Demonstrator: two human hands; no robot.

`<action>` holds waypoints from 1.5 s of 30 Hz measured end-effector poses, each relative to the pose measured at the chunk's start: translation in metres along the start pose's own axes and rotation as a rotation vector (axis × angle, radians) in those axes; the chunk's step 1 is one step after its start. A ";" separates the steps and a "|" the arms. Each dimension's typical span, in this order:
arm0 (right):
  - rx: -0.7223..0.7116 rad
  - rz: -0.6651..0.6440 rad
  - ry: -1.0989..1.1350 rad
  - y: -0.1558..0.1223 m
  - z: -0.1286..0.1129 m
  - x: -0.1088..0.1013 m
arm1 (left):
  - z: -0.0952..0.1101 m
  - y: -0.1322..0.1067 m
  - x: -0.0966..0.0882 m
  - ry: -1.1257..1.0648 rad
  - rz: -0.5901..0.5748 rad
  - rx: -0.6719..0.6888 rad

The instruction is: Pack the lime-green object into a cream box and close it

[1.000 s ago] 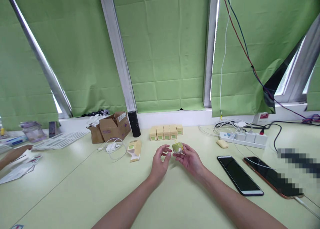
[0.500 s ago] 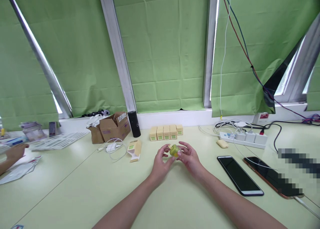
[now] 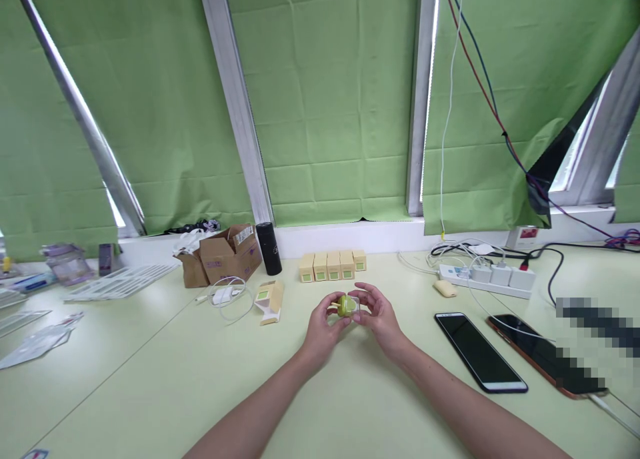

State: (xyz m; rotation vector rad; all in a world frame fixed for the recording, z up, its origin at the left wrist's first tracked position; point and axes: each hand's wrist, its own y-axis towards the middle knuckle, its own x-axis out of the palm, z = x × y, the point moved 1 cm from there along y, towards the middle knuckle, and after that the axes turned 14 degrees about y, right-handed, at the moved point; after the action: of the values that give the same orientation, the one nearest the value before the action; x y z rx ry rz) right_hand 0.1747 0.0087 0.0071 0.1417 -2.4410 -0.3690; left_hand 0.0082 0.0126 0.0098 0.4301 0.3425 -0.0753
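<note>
Left hand (image 3: 320,329) and right hand (image 3: 381,319) both pinched on small green jar (image 3: 346,305); row of yellow boxes (image 3: 333,265) at 12 o'clock.

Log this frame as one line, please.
left hand: holds small green jar | right hand: holds same jar | behind: boxes

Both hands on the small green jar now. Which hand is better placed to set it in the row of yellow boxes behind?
Right, probably. The right hand cups the green jar's clear body, while the left hand only pinches its green lid end. The row of yellow boxes sits straight ahead, reachable by either hand.
</note>
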 end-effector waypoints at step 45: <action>0.044 0.306 -0.197 0.024 0.007 -0.044 | -0.020 0.006 -0.020 0.566 -0.024 0.154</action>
State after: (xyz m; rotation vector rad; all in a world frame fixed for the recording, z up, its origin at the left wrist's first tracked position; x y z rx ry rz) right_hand 0.2042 0.0412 -0.0170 -0.2586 -2.6121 -0.1998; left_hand -0.0164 0.0261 0.0019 0.5977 0.9028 -0.0017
